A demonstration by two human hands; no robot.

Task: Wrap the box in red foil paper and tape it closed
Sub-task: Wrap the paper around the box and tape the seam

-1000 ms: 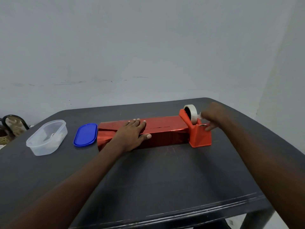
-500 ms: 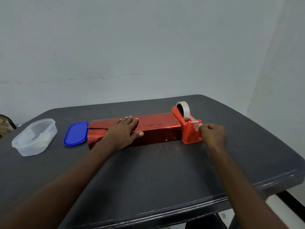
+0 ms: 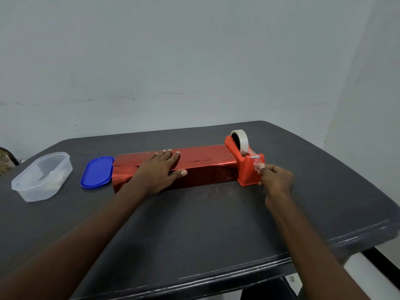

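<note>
Right hand [image 3: 276,180]: thumb and forefinger pinch the free end of the tape [image 3: 257,166] just below the cutter edge of the tape dispenser [image 3: 246,167]; other fingers curled under. The pinched strip is clear and short, running up to the blade.

Left hand [image 3: 161,169]: fingers straight and close together, laid flat on top of the box [image 3: 203,167], thumb spread down over the near face. Palm presses the foil seam; the overlap edge shows as a thin line along the top, to the right of the fingertips.

Box: one, long and narrow, covered in red foil paper, lying flat on the dark table [image 3: 216,224] toward its far half. Long axis runs left to right, parallel with the table's near edge; left end points at the blue lid [image 3: 97,172], right end butts the dispenser. Foil at the left end looks creased and loose.

Dispenser: one, red-orange, upright, touching the box's right end; one pale tape roll [image 3: 240,140] seated in it.

Also on table: one blue oval lid, flat, just beside the box's left end; one clear plastic container [image 3: 42,176], open, further left, apart from the lid. Contents unclear.

Two hands, both forearms bare.
</note>
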